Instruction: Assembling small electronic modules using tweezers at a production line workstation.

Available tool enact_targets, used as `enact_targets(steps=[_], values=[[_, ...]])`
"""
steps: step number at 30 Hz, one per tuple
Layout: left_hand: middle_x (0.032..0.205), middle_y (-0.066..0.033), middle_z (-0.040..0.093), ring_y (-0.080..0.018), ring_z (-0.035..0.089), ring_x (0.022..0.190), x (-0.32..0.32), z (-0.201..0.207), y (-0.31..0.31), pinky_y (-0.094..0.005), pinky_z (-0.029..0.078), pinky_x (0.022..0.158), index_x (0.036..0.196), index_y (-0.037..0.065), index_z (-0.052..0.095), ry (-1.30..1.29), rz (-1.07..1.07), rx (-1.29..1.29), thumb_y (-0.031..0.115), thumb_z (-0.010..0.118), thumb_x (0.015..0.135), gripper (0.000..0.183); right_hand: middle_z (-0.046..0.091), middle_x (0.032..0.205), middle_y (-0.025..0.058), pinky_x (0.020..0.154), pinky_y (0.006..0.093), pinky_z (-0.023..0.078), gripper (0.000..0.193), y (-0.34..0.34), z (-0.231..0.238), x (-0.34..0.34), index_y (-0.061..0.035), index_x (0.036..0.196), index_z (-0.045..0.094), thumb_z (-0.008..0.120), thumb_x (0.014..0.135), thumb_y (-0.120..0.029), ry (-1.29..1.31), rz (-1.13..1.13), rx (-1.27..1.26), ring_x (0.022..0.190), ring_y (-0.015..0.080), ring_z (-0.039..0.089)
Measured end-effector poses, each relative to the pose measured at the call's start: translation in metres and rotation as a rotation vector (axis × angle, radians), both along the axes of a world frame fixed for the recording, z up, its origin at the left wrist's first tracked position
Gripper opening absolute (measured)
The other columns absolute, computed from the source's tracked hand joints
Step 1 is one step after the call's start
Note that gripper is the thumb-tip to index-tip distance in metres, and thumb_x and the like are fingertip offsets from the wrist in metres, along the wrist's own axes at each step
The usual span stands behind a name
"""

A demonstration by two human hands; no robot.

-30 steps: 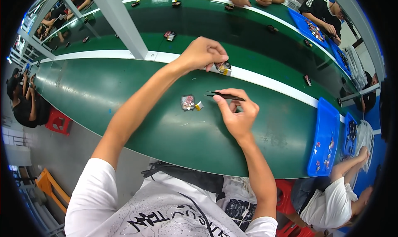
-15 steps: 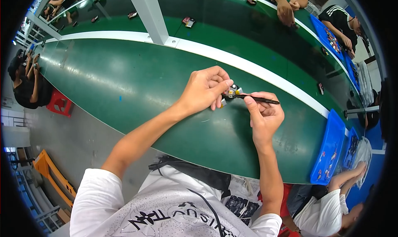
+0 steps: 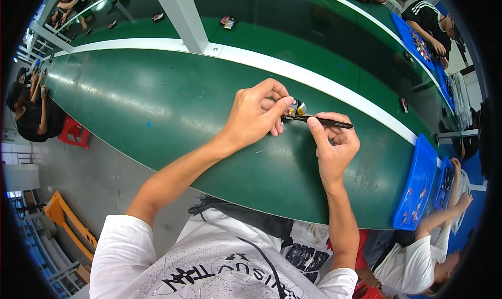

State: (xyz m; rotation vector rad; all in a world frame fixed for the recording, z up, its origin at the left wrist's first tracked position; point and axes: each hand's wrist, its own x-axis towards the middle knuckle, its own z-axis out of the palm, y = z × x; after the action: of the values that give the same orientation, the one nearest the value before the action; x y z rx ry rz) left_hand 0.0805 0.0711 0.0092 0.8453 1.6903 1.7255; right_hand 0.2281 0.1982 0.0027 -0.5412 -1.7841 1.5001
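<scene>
My left hand [image 3: 256, 113] is closed, pinching a small dark electronic assembly [image 3: 296, 105] with shiny and yellowish parts between thumb and fingers, just above the green bench. Its fingers cover much of the piece. In my right hand [image 3: 337, 147] is a pair of black tweezers [image 3: 334, 123], gripped between thumb and fingers. The tweezers point left, and their tips reach the assembly beside my left thumb. Whether the tips grip any part of it is too small to tell.
Beyond a white rail [image 3: 293, 71], small assemblies [image 3: 228, 22] lie on a green belt. A grey post [image 3: 183, 16] rises from the rail. At the right end of the bench stands a blue tray [image 3: 420, 168] with small parts. Co-workers sit at left, right and far side.
The assembly has turned and shifted slightly in my left hand, with the tweezers still at it. Pieces on the belt have moved left. A far co-worker's hands have drawn back.
</scene>
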Motion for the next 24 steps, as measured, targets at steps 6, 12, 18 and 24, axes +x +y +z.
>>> enact_targets(steps=[6,12,18,24], values=[[0.085,-0.0129,0.069,-0.0153,0.070,0.061,0.0024,0.0060,-0.0018,-0.0256,0.056,0.048,0.107,-0.007,0.059,-0.039,-0.008,-0.001,0.007,0.063,0.101,0.016,0.067,0.077,0.0023,0.047,0.0177,0.031,0.017,-0.0001,0.0021,-0.0032,0.0033,0.099,0.067,0.079,0.088,0.000,0.013,0.003,-0.125,0.054,-0.0004,0.047],[0.090,-0.0144,0.071,-0.0168,0.072,0.065,0.0049,0.0031,-0.0022,-0.0257,0.057,0.051,0.112,-0.007,0.060,-0.012,-0.004,0.058,0.006,0.062,0.101,0.017,0.069,0.078,0.0058,0.039,0.0187,0.027,0.017,-0.0012,0.0074,-0.0041,0.0031,0.100,0.066,0.077,0.091,-0.004,-0.024,0.032,-0.249,0.051,0.0001,0.048],[0.093,-0.0145,0.074,-0.0167,0.073,0.067,0.0050,0.0000,-0.0029,-0.0250,0.058,0.053,0.122,-0.004,0.067,0.050,0.005,0.073,0.007,0.064,0.100,0.025,0.073,0.083,0.0100,0.039,0.0186,0.027,0.017,0.0021,0.0072,-0.0041,0.0018,0.100,0.066,0.076,0.093,-0.009,-0.045,0.062,-0.331,0.051,0.0002,0.048],[0.089,-0.0130,0.074,-0.0165,0.073,0.067,0.0043,-0.0001,-0.0034,-0.0255,0.058,0.053,0.116,-0.004,0.070,0.047,-0.004,0.053,0.010,0.066,0.100,0.022,0.074,0.084,0.0107,0.040,0.0188,0.027,0.016,0.0022,0.0074,-0.0044,0.0016,0.100,0.066,0.076,0.092,-0.008,-0.052,0.067,-0.332,0.051,0.0000,0.048]])
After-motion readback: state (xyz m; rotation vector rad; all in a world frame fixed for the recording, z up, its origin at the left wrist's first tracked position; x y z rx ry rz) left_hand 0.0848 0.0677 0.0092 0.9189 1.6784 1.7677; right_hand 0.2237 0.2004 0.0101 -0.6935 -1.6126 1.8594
